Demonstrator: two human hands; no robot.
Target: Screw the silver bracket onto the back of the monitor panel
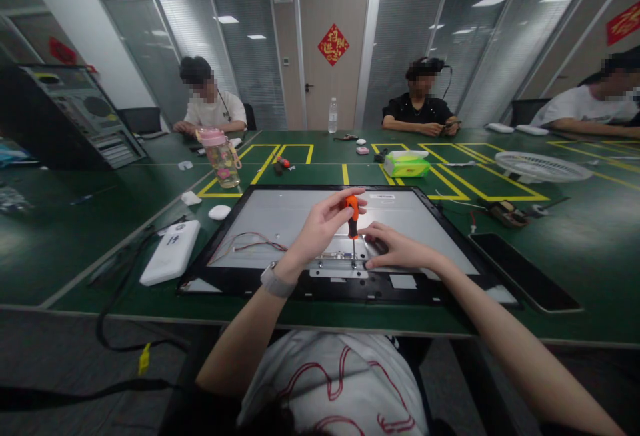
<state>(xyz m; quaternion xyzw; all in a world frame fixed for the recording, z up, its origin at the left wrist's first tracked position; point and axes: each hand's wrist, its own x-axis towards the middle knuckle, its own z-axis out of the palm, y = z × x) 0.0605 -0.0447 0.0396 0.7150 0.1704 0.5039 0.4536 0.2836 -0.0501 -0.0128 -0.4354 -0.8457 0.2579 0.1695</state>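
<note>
An orange and black screwdriver (353,215) stands upright, its tip down at a metal bracket (327,273) near the front edge of a flat display panel (260,208). My left hand (320,223) is closed round the top of the screwdriver's handle. Beside the shaft, my right hand (395,247) rests with thumb and fingers apart, its fingertips close to the bracket. Thin wires (257,244) run over the panel's grey back on the left. The screw under the tip is too small to make out.
Left of the panel lie a white power bank (171,253) and a black strap; a bottle (220,163) stands behind. To the right are a smartphone (523,272) and a tape-like tool. A tissue pack (407,165) and a white round frame (543,166) lie farther back. Several people sit across the table.
</note>
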